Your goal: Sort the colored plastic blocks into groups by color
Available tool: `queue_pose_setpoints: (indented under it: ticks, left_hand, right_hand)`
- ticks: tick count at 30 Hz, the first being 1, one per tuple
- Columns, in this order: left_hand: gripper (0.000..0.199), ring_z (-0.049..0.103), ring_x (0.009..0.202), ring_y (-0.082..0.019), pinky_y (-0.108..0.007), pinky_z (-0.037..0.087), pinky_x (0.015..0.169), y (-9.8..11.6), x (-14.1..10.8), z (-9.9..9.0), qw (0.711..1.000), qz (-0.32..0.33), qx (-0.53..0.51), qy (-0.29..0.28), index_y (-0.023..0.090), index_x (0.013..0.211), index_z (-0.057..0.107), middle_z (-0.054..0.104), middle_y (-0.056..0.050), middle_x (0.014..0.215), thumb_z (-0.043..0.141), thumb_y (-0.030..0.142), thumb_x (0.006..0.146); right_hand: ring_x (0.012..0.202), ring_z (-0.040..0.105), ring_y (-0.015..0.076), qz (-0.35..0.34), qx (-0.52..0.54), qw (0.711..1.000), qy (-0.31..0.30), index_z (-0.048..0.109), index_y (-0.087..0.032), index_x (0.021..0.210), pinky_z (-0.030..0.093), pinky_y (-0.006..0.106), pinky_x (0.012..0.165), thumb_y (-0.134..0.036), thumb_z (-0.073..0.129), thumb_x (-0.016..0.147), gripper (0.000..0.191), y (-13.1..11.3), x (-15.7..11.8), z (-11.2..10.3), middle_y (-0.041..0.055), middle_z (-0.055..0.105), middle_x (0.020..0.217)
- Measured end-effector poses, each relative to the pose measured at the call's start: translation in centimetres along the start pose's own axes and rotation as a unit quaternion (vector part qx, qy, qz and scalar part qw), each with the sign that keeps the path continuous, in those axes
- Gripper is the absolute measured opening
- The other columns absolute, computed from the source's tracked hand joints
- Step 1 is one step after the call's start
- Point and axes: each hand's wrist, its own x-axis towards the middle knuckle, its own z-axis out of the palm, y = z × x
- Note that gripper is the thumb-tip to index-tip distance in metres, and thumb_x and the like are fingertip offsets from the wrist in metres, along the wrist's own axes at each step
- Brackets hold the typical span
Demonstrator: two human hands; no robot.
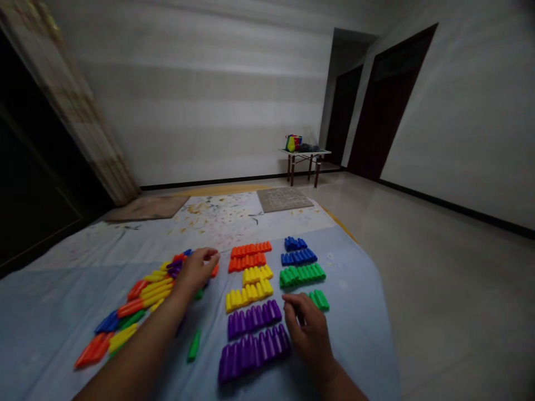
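My left hand [198, 272] is over the right side of a loose pile of long tapered plastic pieces [156, 289] in mixed colours. Its fingers are curled with thumb and index close together; whether anything is between them is hidden. An orange piece [214, 271] shows just under those fingers. My right hand [307, 328] is curled beside the sorted rows, thumb and finger bent together, and I cannot make out what they hold. It partly covers a short row of green pieces [320, 301]. Close to its left are rows of purple pieces [254, 353] and yellow pieces [249, 295].
Farther back are rows of orange pieces [249, 256], blue pieces [298, 257] and green pieces [301, 275]. One green piece [194, 345] lies apart. The cloth-covered table [355, 345] has two mats [284, 199] at its far end. A small table [305, 152] stands by the wall.
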Motion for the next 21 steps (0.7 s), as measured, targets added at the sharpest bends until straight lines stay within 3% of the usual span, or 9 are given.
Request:
queue_pose_setpoints:
  ticks: [3, 6, 13, 21]
  left_hand:
    - [0.033, 0.062, 0.082, -0.019, -0.030, 0.046, 0.072, -4.1, -1.6, -2.2, 0.997, -0.063, 0.045, 0.009, 0.019, 0.091, 0.061, 0.068, -0.006, 0.088, 0.039, 0.041, 0.079]
    - [0.030, 0.062, 0.077, -0.019, -0.027, 0.044, 0.065, -6.0, -3.5, -2.9, 0.994, -0.081, 0.074, -0.012, 0.020, 0.086, 0.062, 0.068, -0.004, 0.082, 0.042, 0.041, 0.078]
    - [0.037, 0.061, 0.081, -0.022, -0.028, 0.039, 0.064, -4.4, -5.8, -1.0, 0.987, -0.091, 0.130, -0.007, 0.021, 0.099, 0.058, 0.067, -0.006, 0.088, 0.047, 0.047, 0.075]
    - [0.034, 0.062, 0.082, -0.019, -0.024, 0.041, 0.063, -4.0, -6.4, -0.1, 0.986, -0.131, 0.095, -0.027, 0.019, 0.103, 0.054, 0.066, -0.004, 0.089, 0.048, 0.036, 0.075]
  right_hand:
    - [0.062, 0.054, 0.0113, 0.009, 0.004, 1.000, -0.015, 0.060, -0.017, 0.092, 0.044, 0.024, 0.058, -0.016, 0.049, 0.083, 0.015, 0.2, -0.1, 0.0, 0.0015, 0.058, 0.071]
    - [0.060, 0.053, 0.0116, 0.016, -0.003, 1.000, -0.020, 0.061, -0.018, 0.093, 0.044, 0.024, 0.057, -0.019, 0.049, 0.084, 0.015, 0.5, -0.3, 0.0, 0.0014, 0.058, 0.070]
    - [0.060, 0.053, 0.0119, 0.023, -0.030, 0.999, -0.019, 0.061, -0.018, 0.093, 0.044, 0.024, 0.057, -0.022, 0.049, 0.084, 0.016, 1.1, -0.5, 0.2, 0.0014, 0.059, 0.072]
    - [0.062, 0.054, 0.0121, 0.019, -0.038, 0.999, -0.010, 0.062, -0.017, 0.091, 0.045, 0.024, 0.059, -0.021, 0.047, 0.084, 0.017, 0.7, -0.1, 0.1, 0.0020, 0.060, 0.072]
